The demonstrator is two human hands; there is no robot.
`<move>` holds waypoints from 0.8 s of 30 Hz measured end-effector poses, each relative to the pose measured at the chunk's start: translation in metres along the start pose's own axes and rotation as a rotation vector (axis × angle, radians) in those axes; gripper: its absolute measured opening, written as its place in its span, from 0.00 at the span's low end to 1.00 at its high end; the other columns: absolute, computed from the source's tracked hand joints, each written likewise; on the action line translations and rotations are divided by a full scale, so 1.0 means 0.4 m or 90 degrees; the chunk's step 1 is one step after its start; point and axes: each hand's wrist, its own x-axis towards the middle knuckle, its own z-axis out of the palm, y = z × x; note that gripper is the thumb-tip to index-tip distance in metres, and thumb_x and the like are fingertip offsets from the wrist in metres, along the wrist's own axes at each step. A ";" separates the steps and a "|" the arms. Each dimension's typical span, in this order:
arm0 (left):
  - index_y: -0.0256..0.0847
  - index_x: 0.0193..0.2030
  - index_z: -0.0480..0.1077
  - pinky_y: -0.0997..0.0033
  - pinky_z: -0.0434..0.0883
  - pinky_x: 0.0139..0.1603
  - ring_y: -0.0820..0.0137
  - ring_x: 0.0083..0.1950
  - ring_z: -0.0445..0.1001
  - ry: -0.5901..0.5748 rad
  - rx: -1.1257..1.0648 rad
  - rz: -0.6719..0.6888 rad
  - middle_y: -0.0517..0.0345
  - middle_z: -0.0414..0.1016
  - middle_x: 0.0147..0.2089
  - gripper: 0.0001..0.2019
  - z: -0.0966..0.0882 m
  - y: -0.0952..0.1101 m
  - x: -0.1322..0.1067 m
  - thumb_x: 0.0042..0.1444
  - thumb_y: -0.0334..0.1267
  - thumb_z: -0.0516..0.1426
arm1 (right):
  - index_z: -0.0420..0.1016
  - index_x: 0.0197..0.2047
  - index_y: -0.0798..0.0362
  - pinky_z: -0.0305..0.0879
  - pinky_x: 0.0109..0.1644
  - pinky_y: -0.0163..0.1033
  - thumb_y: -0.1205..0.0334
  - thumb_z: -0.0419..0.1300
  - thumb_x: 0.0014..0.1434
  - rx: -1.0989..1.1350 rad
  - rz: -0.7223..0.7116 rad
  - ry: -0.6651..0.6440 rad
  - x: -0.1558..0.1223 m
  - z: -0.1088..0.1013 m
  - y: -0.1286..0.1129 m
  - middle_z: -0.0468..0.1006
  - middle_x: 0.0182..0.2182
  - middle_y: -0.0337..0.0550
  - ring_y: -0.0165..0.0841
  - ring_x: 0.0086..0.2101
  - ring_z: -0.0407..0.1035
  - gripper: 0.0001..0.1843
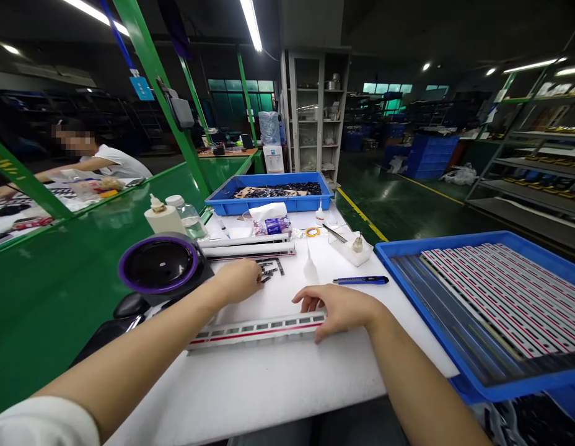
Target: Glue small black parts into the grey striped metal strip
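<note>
One red-striped strip was laid across the white table, its right end loosely held by the right hand, presumably for steadying, with black pieces placed beside the left hand, whose grip was indeterminable.

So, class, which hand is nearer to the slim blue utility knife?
Right. The right hand is just this side of the knife; the left hand is farther off leftward, by flat black pieces.

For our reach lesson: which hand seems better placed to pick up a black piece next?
Probably the left hand: it's at the black pieces; the right hand is around the white strip.
</note>
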 end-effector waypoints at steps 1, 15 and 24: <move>0.41 0.29 0.78 0.64 0.70 0.38 0.57 0.38 0.77 -0.001 0.001 -0.009 0.47 0.80 0.34 0.09 0.013 -0.002 0.011 0.50 0.40 0.57 | 0.69 0.58 0.46 0.67 0.49 0.40 0.56 0.75 0.37 -0.021 0.002 -0.009 -0.001 0.002 -0.003 0.76 0.48 0.42 0.38 0.47 0.71 0.43; 0.44 0.36 0.72 0.70 0.65 0.32 0.67 0.33 0.73 0.111 -0.346 0.056 0.60 0.78 0.34 0.12 -0.072 0.143 -0.100 0.60 0.48 0.52 | 0.76 0.45 0.51 0.69 0.49 0.43 0.59 0.66 0.53 0.134 -0.143 0.373 0.012 0.017 -0.004 0.80 0.41 0.43 0.35 0.42 0.73 0.16; 0.45 0.36 0.76 0.68 0.66 0.37 0.68 0.35 0.74 0.233 -0.539 0.092 0.61 0.80 0.35 0.09 -0.003 0.211 -0.102 0.60 0.42 0.56 | 0.77 0.33 0.56 0.68 0.26 0.32 0.57 0.67 0.53 0.460 -0.109 0.380 0.020 0.016 -0.002 0.77 0.23 0.39 0.27 0.21 0.70 0.11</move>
